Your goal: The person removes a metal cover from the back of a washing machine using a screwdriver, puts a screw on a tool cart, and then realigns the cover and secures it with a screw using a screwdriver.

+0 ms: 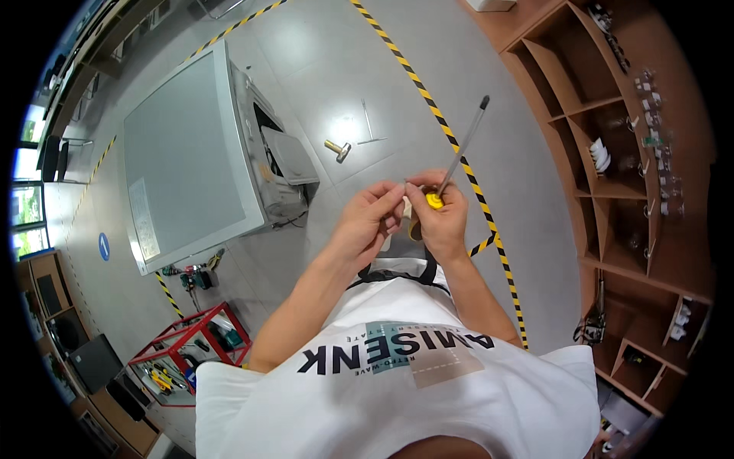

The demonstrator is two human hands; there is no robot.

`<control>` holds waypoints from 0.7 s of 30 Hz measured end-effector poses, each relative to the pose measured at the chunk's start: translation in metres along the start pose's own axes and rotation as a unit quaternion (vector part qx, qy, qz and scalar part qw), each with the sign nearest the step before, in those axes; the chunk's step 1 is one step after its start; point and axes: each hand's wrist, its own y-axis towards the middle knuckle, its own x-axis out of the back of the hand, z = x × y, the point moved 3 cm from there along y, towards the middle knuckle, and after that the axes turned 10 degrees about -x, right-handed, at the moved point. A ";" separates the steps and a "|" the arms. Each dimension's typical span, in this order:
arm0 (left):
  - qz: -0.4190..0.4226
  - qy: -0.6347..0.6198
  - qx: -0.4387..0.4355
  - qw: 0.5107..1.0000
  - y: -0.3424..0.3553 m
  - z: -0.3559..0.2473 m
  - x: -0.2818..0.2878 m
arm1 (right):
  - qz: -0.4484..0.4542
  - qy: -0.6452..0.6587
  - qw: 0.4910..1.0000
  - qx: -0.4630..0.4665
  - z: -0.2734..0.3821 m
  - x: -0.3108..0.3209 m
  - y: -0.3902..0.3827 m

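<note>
Toward the floor's [527,214] left edge sits a television [183,153]; rightward, above the floor, the left hand [362,220] pinches a tiny, unclear piece [406,183] with the right hand [446,218], which also holds a screwdriver [457,157]; such divided grip could drop either.

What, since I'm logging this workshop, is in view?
Long tool: one, grey and yellow, right hand
Television: one, grey, floor left
Hammer: one, metallic, floor ahead
Thin rod: one, silver, beside hammer
Power tools: count unclear, green, lower left
Tool rack: one, red, lower left
Shelving: one bank, brown, right
Glassware: several, clear, shelving
Tape: several, yellow and black, floor
Sign: one, blue, left
Windows: several, bright, left
Shirt: one, white, torso
Left hand: one, centre
Right hand: one, centre
</note>
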 end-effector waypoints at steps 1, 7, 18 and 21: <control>-0.012 0.000 -0.011 1.000 0.005 -0.004 0.001 | 0.027 0.020 0.999 -0.013 0.000 -0.003 0.011; -0.062 -0.007 -0.066 0.996 0.057 -0.022 -0.011 | 0.149 0.025 0.988 -0.024 0.002 0.000 0.087; -0.112 0.185 -0.262 0.941 0.142 -0.092 -0.056 | 0.401 -0.227 0.887 0.037 0.064 0.071 0.248; -0.099 0.150 -0.270 0.946 0.150 -0.105 -0.073 | 0.415 -0.272 0.859 0.127 0.069 0.085 0.269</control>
